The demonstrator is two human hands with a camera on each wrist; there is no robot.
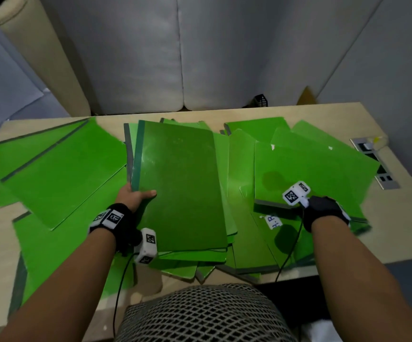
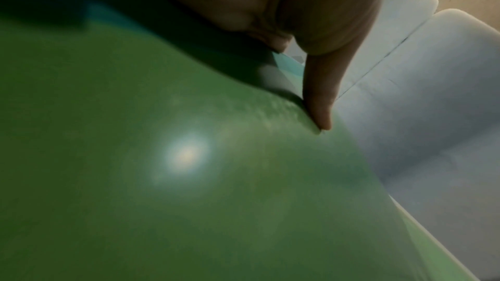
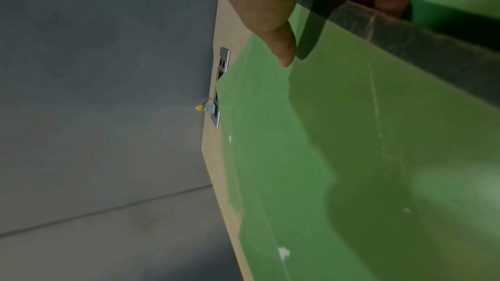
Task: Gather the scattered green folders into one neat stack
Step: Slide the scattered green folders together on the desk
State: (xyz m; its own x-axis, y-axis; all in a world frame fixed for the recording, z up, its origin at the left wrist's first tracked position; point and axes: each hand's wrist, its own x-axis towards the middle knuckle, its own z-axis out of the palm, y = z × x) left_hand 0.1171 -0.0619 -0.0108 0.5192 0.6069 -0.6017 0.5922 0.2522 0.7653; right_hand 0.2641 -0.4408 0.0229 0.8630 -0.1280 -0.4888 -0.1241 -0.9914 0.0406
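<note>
Several green folders lie scattered over the light wooden table [image 1: 348, 112]. My left hand [image 1: 135, 197] grips the near left corner of a middle bundle of green folders [image 1: 180, 183], thumb on top and fingers underneath; the bundle [image 2: 189, 178] fills the left wrist view under my thumb [image 2: 319, 97]. My right hand [image 1: 323, 211] holds a green folder [image 1: 311, 174] on the right by its dark grey spine edge. In the right wrist view my thumb [image 3: 281, 46] presses on top of that folder [image 3: 351, 157] and fingers curl under its spine. More folders [image 1: 59, 164] are fanned out at the left.
A metal socket panel [image 1: 375, 159] is set into the table at the right, partly covered by folders. Grey cushions [image 1: 200, 58] stand behind the table. A mesh chair back [image 1: 200, 314] is at the near edge between my arms. Some folders overhang the near table edge.
</note>
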